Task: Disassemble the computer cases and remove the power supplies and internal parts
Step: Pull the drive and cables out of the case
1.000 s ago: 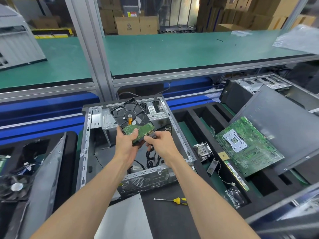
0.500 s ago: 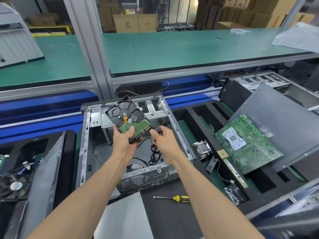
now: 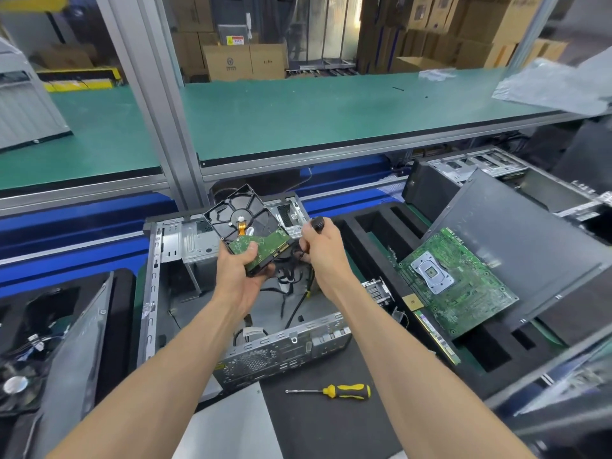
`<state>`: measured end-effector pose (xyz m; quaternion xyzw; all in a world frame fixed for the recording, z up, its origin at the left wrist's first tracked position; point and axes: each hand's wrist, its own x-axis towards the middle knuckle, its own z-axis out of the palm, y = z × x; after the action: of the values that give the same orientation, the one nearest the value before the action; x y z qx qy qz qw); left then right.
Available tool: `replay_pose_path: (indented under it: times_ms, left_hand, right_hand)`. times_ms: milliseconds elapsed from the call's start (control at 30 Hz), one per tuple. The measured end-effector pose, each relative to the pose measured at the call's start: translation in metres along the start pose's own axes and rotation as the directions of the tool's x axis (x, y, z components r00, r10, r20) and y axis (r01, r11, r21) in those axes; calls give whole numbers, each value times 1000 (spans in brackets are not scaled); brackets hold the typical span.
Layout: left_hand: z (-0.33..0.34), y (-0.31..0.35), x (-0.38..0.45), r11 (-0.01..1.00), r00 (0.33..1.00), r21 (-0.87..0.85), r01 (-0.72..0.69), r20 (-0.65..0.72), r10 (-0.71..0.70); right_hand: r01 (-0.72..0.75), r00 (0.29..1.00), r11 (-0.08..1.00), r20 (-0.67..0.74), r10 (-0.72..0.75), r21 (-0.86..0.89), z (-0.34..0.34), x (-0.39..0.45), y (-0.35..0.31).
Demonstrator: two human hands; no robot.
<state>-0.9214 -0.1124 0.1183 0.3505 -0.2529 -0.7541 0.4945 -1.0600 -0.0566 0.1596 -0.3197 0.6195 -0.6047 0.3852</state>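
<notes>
At the far left of the frame we saw a fan (image 3: 15,385) lying in a dark tray, beside a leaning grey panel (image 3: 71,352). Right of it, in the middle, the open case (image 3: 165,240) lay on the bench. Above its cavity our left hand (image 3: 240,276) held the drive (image 3: 246,226) tilted up, circuit board toward us, thumb on the green board and fingers (image 3: 265,269) curled under its near edge. Just right of the drive, our right hand (image 3: 323,246) was clenched around a black cable plug (image 3: 318,222), with the cables (image 3: 288,276) hanging from it down into the case; whether the plug was touching the drive we could not tell. In the lower middle a yellow-handled screwdriver (image 3: 347,390) lay on a black mat. Toward the right, a heatsink (image 3: 377,289) and a motherboard (image 3: 453,283) rested on a black foam tray (image 3: 364,223), the board propped against a dark panel (image 3: 530,246). Another case (image 3: 480,164) stood at the upper right.
</notes>
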Motion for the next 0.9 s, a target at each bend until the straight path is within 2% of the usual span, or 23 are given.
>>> replay_pose_path:
  times_ms: [233, 367, 467, 667, 900]
  left_hand:
    - [31, 9, 0, 999, 999, 16, 33, 27, -34]
    - [42, 10, 3, 999, 998, 20, 47, 29, -47]
    - [48, 6, 7, 995, 999, 91, 44, -14, -43]
    - [49, -5, 10, 977, 997, 200, 78, -41, -71]
    - [46, -20, 10, 969, 987, 189, 160, -3, -162]
  right_hand:
    - [145, 986, 989, -84, -147, -26, -20, 3, -32]
    - [255, 947, 967, -199, -252, -10, -36, 6, -47]
    - [315, 909, 947, -267, -319, -58, -47, 9, -52]
    - [351, 882, 935, -317, -349, -54, -65, 13, -55]
    - [355, 869, 933, -346, -353, -62, -71, 19, -49]
